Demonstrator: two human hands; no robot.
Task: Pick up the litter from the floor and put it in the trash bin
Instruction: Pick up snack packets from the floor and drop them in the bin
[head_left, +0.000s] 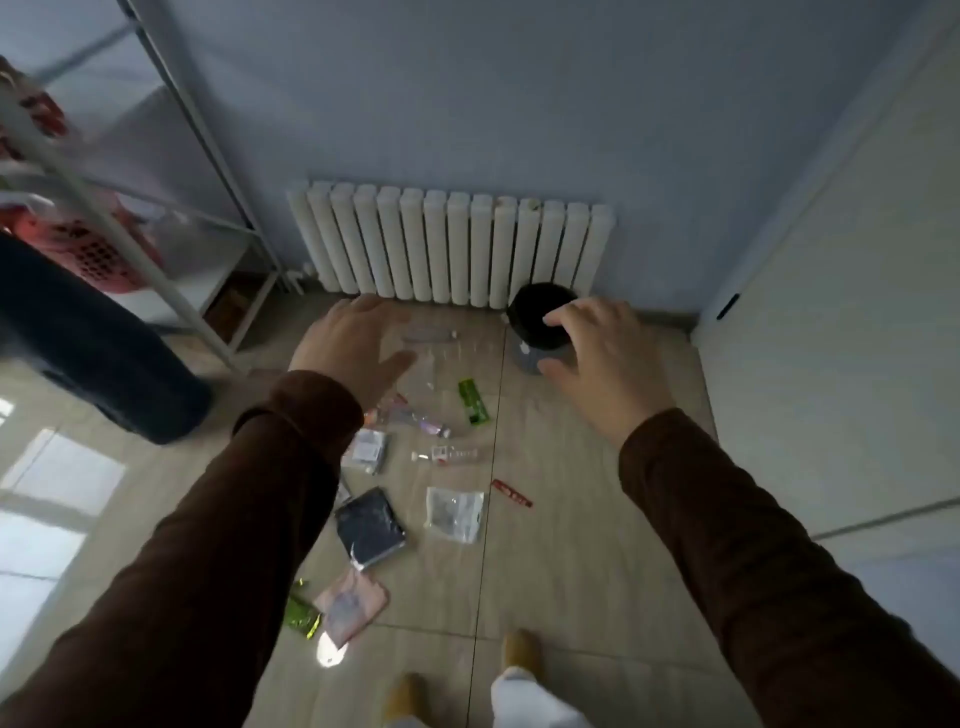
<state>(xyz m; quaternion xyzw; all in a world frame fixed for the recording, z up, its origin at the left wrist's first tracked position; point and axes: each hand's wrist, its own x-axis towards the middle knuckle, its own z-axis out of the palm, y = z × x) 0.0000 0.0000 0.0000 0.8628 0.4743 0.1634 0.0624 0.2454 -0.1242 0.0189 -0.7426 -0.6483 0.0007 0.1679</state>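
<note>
Reaching forward, the left hand and right hand are spread open and empty. Litter lies scattered on the near floor; the bin stands far right. Thin flat wrappers could slip from a pinch, and clear ones get overlooked.

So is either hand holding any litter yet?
No: the left hand and right hand are both open and empty above the scattered litter.
</note>
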